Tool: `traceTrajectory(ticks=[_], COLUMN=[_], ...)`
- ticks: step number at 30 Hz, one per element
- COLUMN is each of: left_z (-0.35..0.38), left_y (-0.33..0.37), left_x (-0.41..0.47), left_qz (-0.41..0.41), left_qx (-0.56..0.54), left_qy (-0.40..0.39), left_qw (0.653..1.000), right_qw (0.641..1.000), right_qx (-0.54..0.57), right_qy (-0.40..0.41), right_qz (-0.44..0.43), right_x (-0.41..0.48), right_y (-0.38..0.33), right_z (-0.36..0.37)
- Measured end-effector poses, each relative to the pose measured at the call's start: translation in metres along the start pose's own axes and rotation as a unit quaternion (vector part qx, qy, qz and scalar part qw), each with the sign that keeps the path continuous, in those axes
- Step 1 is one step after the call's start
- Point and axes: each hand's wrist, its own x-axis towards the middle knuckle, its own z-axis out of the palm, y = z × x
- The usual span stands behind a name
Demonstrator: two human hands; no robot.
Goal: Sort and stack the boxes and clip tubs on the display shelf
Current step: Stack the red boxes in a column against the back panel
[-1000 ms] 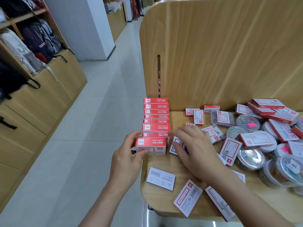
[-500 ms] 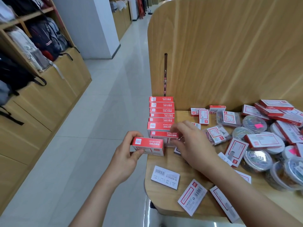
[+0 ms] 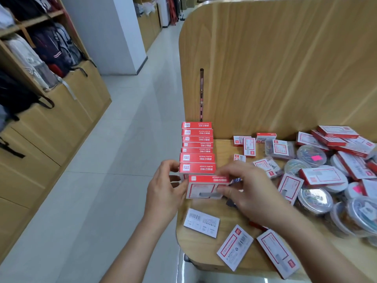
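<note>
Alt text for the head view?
A person's left hand and right hand hold a red-and-white box at the near end of a row of red boxes on the shelf's left edge; loose boxes and clip tubs clutter the right.

Pale grey floor tiles (image 3: 114, 160) run the length of the aisle, shiny enough to catch the light. A square white pillar (image 3: 108, 31) stands partway along it. Down the left side is a run of light wooden cabinets (image 3: 61, 123), with backpacks (image 3: 51, 48) in dark, grey and white packed on the open shelf above; their straps (image 3: 67, 88) hang down over the cabinet fronts. More wooden units (image 3: 151, 25) line the far end, with something red (image 3: 173, 9) hanging just beyond.
</note>
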Motion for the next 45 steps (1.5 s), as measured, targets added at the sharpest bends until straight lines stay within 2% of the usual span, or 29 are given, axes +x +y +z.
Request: traceTrajectory(ticks=[3,7,9,11,14,18,19,23,26,28,33,37,41,45], left_z=[-0.007,-0.023,-0.023,-0.014,0.001,0.006,0.006,0.004,0.002,0.001,-0.006,-0.011,-0.015,-0.019], left_y=[-0.004,-0.011,-0.007,-0.004,-0.001,0.0,0.001,0.001,-0.001,-0.004,-0.006,-0.005,-0.006,-0.01], left_x=[0.004,0.0,-0.008,-0.011,-0.009,-0.011,-0.012,-0.014,-0.012,-0.01,-0.009,-0.009,-0.008,-0.007], left_qz=[-0.033,-0.094,-0.076,-0.053,-0.053,-0.052,-0.051,-0.018,0.063,0.095,0.103,0.113,0.125,0.118], left_qx=[-0.033,-0.247,-0.278,-0.24,-0.187,-0.135,-0.119,-0.082,-0.016,0.008,-0.036,-0.029,-0.006,-0.001], left_qy=[-0.021,-0.059,-0.108,-0.149,-0.131,-0.098,-0.091,-0.069,-0.038,-0.03,0.0,-0.011,-0.033,-0.035], left_qw=[0.999,0.963,0.951,0.958,0.972,0.985,0.987,0.994,0.997,0.995,0.994,0.993,0.992,0.992], right_qw=[1.0,0.999,0.996,0.992,0.99,0.99,0.988,0.997,0.996,0.998,0.995,0.987,0.966,0.966], right_qx=[-0.027,-0.038,-0.053,-0.077,-0.106,0.047,0.057,0.043,0.075,0.052,-0.041,-0.097,-0.225,-0.232], right_qy=[-0.003,0.036,0.067,0.091,0.092,0.13,0.135,0.015,-0.01,-0.029,-0.092,-0.129,-0.108,-0.068], right_qz=[0.003,-0.005,-0.019,-0.035,-0.03,0.034,0.041,0.058,0.046,0.03,0.005,-0.013,-0.071,-0.087], right_x=[0.0,-0.002,-0.004,-0.004,-0.006,0.01,0.017,0.027,0.027,0.032,0.049,0.054,0.058,0.056], right_y=[0.0,0.001,0.002,0.003,0.005,0.007,0.009,0.013,0.013,0.015,0.014,0.011,0.006,0.013], right_z=[0.022,0.042,0.049,0.053,0.054,0.029,0.021,0.013,0.017,0.016,0.001,-0.008,-0.003,0.01])
